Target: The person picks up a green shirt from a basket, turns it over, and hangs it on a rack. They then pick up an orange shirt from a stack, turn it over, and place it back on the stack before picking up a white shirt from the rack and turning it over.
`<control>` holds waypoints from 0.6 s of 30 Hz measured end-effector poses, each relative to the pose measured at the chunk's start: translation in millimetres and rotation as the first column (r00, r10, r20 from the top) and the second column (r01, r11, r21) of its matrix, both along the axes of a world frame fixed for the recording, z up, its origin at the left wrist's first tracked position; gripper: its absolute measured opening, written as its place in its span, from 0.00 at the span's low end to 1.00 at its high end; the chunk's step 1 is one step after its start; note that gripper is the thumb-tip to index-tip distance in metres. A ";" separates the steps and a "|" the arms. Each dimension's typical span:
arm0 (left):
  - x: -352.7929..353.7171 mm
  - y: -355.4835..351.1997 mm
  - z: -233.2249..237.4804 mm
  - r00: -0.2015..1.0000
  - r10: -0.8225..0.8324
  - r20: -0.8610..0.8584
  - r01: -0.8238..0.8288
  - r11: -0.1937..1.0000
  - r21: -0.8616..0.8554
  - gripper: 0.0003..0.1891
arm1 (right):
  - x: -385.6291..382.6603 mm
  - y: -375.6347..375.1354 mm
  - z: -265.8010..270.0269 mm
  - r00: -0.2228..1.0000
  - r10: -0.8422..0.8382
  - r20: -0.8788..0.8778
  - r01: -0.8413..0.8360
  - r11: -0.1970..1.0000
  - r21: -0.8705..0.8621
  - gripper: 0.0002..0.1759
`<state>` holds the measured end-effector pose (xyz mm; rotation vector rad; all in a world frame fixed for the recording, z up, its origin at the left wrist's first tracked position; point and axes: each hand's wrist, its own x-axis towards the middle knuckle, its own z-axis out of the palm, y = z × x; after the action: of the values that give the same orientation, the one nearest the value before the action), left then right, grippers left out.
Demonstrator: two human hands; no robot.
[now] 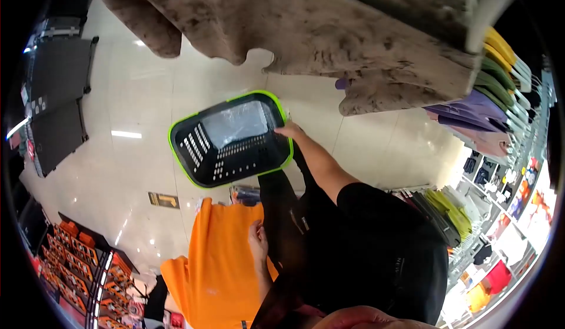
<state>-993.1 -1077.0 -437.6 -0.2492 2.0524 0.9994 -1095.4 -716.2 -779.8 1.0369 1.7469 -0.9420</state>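
Note:
My right hand (288,130) is closed on the green rim of a black shopping basket (235,158), which hangs tilted above the floor. Inside the basket lies a clear plastic-wrapped item (238,123), its kind not plain. Lower down, my left hand (258,241) is in front of the edge of an orange garment (220,258). Its fingers are curled together; whether they grip the cloth or something small is hidden.
Brown mottled garments (329,41) hang close overhead. Coloured clothes on hangers (477,111) line the right side. Dark suitcases (59,64) stand at the left, beyond the shiny tiled floor (129,94). An orange display rack (76,258) is at the lower left.

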 end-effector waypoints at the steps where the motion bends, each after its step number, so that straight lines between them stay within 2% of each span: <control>1: -8.7 -1.1 -3.1 1.000 -0.012 -0.024 0.012 1.000 0.022 0.13 | -9.3 -3.9 18.9 0.999 -0.003 0.031 0.001 0.997 0.074 0.42; 2: -12.2 -9.3 -3.5 0.999 -0.027 -0.045 0.027 1.000 0.004 0.13 | -18.0 -14.1 40.1 0.998 -0.014 0.062 0.004 0.989 0.145 0.38; 4: -20.1 -28.1 1.8 0.994 -0.059 -0.089 0.060 0.998 0.013 0.13 | -29.9 -39.4 75.4 0.983 -0.165 0.077 0.137 0.950 0.280 0.29; 6: -30.0 -42.3 3.8 0.998 -0.045 -0.052 0.044 0.999 -0.014 0.13 | -36.3 -65.1 91.7 0.984 -0.158 0.077 0.137 0.964 0.228 0.18; 7: -33.4 -50.1 3.1 0.994 -0.072 -0.076 0.072 0.997 -0.005 0.14 | -40.2 -77.5 86.2 0.932 -0.344 0.112 0.351 0.935 -0.051 0.13; 8: -41.1 -56.0 5.2 0.991 -0.102 -0.084 0.103 0.995 0.006 0.15 | -34.3 -104.4 71.7 0.872 -0.488 -0.036 0.477 0.864 -0.159 0.13; 10: -66.9 -56.6 19.3 0.988 -0.076 -0.136 0.090 0.991 0.103 0.15 | -43.2 -156.6 65.5 0.782 -0.601 -0.165 0.430 0.712 -0.555 0.14; 11: -79.8 -55.7 19.2 0.992 -0.016 -0.127 0.035 0.988 0.150 0.15 | -55.0 -191.0 66.4 0.864 -0.433 -0.255 0.275 0.832 -0.481 0.12; 12: -96.5 -60.1 14.4 0.992 0.047 -0.113 -0.024 0.980 0.199 0.15 | -70.8 -220.6 77.8 0.939 -0.159 -0.303 0.084 0.966 -0.246 0.13; 13: -117.3 -62.6 6.9 0.986 0.116 -0.123 -0.081 0.961 0.264 0.16 | -78.9 -247.2 87.7 0.938 -0.211 -0.277 0.166 0.970 -0.177 0.13; 14: -136.3 -67.4 -10.7 0.968 0.235 -0.086 -0.191 0.916 0.352 0.17 | -102.5 -262.2 161.6 0.929 -0.268 -0.257 0.248 0.963 -0.106 0.12; 15: -161.9 -68.0 -9.2 0.940 0.335 0.069 -0.338 0.882 0.329 0.19 | -108.0 -281.0 184.3 0.923 -0.197 -0.330 0.154 0.976 -0.153 0.13; 16: -184.5 -59.0 3.8 0.887 0.440 0.143 -0.462 0.828 0.319 0.23 | -111.6 -289.6 202.6 0.907 -0.129 -0.401 0.060 0.982 -0.179 0.13; 17: -200.6 -57.3 -8.8 0.784 0.561 0.266 -0.621 0.717 0.317 0.28 | -119.9 -296.1 236.6 0.922 -0.150 -0.357 0.075 0.973 -0.217 0.14; 18: -213.9 -57.1 -13.4 0.758 0.506 0.411 -0.649 0.649 0.398 0.28 | -122.0 -304.8 264.2 0.936 -0.174 -0.306 0.090 0.959 -0.268 0.16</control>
<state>-1207.0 -1134.1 -451.0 -0.7506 1.3800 1.7771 -1217.4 -1021.1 -515.6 0.8773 1.7767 -1.4507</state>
